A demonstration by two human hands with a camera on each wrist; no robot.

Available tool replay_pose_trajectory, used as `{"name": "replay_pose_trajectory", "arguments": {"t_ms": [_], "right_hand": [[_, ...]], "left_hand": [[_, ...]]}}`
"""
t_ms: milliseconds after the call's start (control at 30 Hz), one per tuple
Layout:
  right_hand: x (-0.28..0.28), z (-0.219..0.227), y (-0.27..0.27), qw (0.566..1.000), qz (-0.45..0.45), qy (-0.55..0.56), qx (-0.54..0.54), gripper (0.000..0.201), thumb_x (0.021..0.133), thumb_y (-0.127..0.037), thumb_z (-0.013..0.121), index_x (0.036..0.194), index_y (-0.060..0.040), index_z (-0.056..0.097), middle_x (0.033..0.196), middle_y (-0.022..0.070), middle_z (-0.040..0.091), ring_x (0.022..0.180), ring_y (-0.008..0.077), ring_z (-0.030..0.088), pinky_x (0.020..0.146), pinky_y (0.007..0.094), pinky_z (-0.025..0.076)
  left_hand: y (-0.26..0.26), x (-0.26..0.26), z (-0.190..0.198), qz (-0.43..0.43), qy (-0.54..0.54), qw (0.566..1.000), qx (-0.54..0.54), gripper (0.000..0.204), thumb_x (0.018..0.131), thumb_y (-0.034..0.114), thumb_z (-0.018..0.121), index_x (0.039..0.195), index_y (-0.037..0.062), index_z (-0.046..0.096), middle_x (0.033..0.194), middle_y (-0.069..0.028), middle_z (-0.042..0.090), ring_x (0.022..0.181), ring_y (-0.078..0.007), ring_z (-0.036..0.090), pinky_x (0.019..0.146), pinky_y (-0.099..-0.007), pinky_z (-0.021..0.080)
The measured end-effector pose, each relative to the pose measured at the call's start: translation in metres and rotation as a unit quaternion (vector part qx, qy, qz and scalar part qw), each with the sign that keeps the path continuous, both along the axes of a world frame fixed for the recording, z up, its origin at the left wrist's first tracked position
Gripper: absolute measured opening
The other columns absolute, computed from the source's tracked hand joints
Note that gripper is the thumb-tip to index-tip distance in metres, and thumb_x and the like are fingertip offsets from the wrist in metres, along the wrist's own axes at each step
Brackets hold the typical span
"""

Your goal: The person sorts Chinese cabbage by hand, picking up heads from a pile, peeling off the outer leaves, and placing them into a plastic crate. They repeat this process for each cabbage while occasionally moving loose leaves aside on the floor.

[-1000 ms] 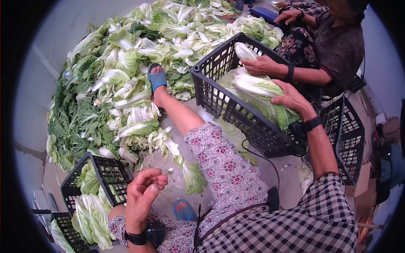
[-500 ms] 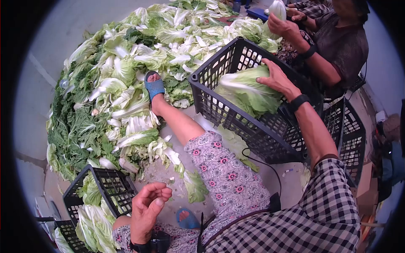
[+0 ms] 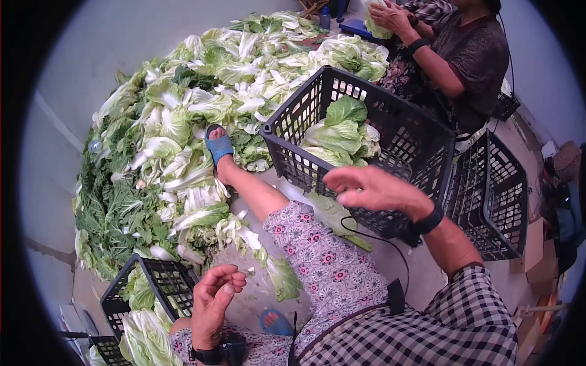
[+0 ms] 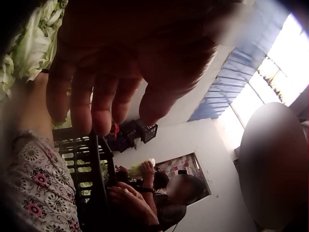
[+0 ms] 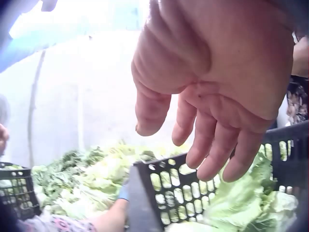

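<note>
My right hand [image 3: 379, 190] hangs over the near side of a black crate [image 3: 360, 91], fingers loosely extended and holding nothing; the right wrist view shows the same empty hand [image 5: 212, 92]. Inside that crate, at its left end, lie Chinese cabbages [image 3: 334, 135]. Above my lap my left hand [image 3: 213, 302] is raised, palm up, its fingers loosely bent around nothing. In the left wrist view this hand [image 4: 111, 72] looks dark, with its fingers apart.
A large heap of cabbage leaves [image 3: 183, 122] covers the floor ahead and left. A smaller crate [image 3: 174, 287] with cabbages stands lower left, another crate [image 3: 494, 195] at right. Behind the big crate a person [image 3: 464, 67] holds a cabbage. A black cable [image 3: 384, 236] lies beside my leg.
My right hand has let go of the cabbage, now in the crate, and drawn back toward me. My left hand has barely moved. The other person's hands have moved up and away with a cabbage.
</note>
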State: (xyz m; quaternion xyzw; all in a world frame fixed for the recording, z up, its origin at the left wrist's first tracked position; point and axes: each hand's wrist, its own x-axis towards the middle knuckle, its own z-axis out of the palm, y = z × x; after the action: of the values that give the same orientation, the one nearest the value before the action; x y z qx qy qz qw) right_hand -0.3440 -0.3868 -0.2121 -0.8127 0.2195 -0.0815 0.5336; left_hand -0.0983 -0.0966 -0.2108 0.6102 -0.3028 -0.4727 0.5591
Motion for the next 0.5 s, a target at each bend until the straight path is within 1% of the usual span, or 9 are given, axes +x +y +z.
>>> {"name": "replay_pose_trajectory", "arguments": {"t_ms": [67, 133, 200, 267, 300, 333, 400, 467, 500], "right_hand": [[0.016, -0.005, 0.022, 0.994, 0.089, 0.001, -0.066, 0.05, 0.082, -0.021, 0.06, 0.125, 0.0012, 0.048, 0.114, 0.0201, 0.06, 0.106, 0.0308, 0.058, 0.093, 0.0372, 0.044], [0.031, -0.03, 0.04, 0.986, 0.123, -0.016, -0.112, 0.05, 0.081, -0.021, 0.061, 0.125, 0.0005, 0.049, 0.115, 0.021, 0.058, 0.109, 0.0342, 0.055, 0.095, 0.0394, 0.042], [0.041, -0.056, 0.053, 0.977, 0.15, -0.031, -0.149, 0.051, 0.081, -0.022, 0.061, 0.125, -0.0003, 0.049, 0.117, 0.0215, 0.056, 0.112, 0.0362, 0.052, 0.097, 0.0413, 0.039], [0.052, -0.074, 0.063, 0.967, 0.176, -0.047, -0.179, 0.052, 0.08, -0.022, 0.062, 0.125, -0.0011, 0.049, 0.119, 0.0215, 0.055, 0.115, 0.0369, 0.049, 0.099, 0.0427, 0.037], [0.055, -0.082, 0.067, 0.971, 0.186, -0.047, -0.139, 0.053, 0.08, -0.024, 0.063, 0.126, -0.0024, 0.049, 0.119, 0.0211, 0.054, 0.116, 0.0354, 0.048, 0.099, 0.0426, 0.036], [0.057, -0.087, 0.069, 0.968, 0.192, -0.028, -0.158, 0.053, 0.079, -0.024, 0.064, 0.126, -0.0026, 0.049, 0.117, 0.0211, 0.054, 0.115, 0.0355, 0.048, 0.099, 0.0425, 0.036], [0.059, -0.092, 0.073, 0.96, 0.199, 0.014, -0.196, 0.053, 0.079, -0.025, 0.064, 0.125, -0.003, 0.05, 0.115, 0.0211, 0.055, 0.113, 0.0357, 0.049, 0.098, 0.0423, 0.037], [0.059, -0.088, 0.072, 0.969, 0.186, 0.028, -0.158, 0.052, 0.078, -0.025, 0.064, 0.124, -0.0034, 0.051, 0.115, 0.0206, 0.055, 0.113, 0.0354, 0.049, 0.097, 0.0421, 0.037], [0.059, -0.086, 0.071, 0.973, 0.178, 0.037, -0.14, 0.052, 0.078, -0.026, 0.064, 0.123, -0.0036, 0.052, 0.114, 0.0203, 0.055, 0.113, 0.0353, 0.049, 0.097, 0.042, 0.037]], "left_hand": [[0.003, -0.001, 0.004, 0.02, -0.02, 1.0, -0.006, 0.041, 0.083, 0.022, 0.065, 0.115, -0.0019, 0.054, 0.101, -0.0108, 0.064, 0.091, -0.0167, 0.06, 0.084, -0.0294, 0.047], [0.012, 0.005, 0.019, 0.058, -0.067, 0.996, -0.03, 0.043, 0.083, 0.027, 0.065, 0.114, -0.0014, 0.055, 0.099, -0.0109, 0.064, 0.089, -0.0173, 0.06, 0.082, -0.0296, 0.047], [0.034, 0.021, 0.038, 0.108, -0.169, 0.978, -0.056, 0.045, 0.083, 0.034, 0.062, 0.112, -0.0007, 0.055, 0.098, -0.0105, 0.063, 0.088, -0.0174, 0.06, 0.079, -0.0308, 0.049], [0.072, 0.043, 0.058, 0.172, -0.245, 0.953, -0.046, 0.043, 0.085, 0.033, 0.061, 0.113, 0.0006, 0.056, 0.101, -0.0091, 0.061, 0.091, -0.0177, 0.059, 0.078, -0.0312, 0.048], [0.094, 0.053, 0.067, 0.207, -0.295, 0.933, -0.014, 0.041, 0.087, 0.03, 0.059, 0.115, 0.0014, 0.055, 0.104, -0.0079, 0.061, 0.096, -0.0172, 0.057, 0.082, -0.0317, 0.046], [0.125, 0.072, 0.067, 0.22, -0.324, 0.92, 0.026, 0.041, 0.088, 0.028, 0.058, 0.119, 0.0014, 0.054, 0.11, -0.0081, 0.059, 0.102, -0.0166, 0.054, 0.087, -0.032, 0.042], [0.189, 0.109, 0.049, 0.283, -0.357, 0.886, 0.084, 0.044, 0.088, 0.027, 0.059, 0.122, 0.0008, 0.052, 0.119, -0.0118, 0.056, 0.108, -0.0202, 0.051, 0.092, -0.0338, 0.038], [0.268, 0.147, 0.0, 0.279, -0.542, 0.764, 0.21, 0.045, 0.092, 0.023, 0.054, 0.127, -0.0039, 0.046, 0.123, -0.0163, 0.054, 0.117, -0.0266, 0.049, 0.099, -0.0368, 0.036], [0.31, 0.162, -0.032, 0.243, -0.578, 0.737, 0.253, 0.048, 0.091, 0.023, 0.056, 0.127, -0.006, 0.045, 0.125, -0.0196, 0.053, 0.118, -0.0294, 0.048, 0.101, -0.038, 0.034]]}}
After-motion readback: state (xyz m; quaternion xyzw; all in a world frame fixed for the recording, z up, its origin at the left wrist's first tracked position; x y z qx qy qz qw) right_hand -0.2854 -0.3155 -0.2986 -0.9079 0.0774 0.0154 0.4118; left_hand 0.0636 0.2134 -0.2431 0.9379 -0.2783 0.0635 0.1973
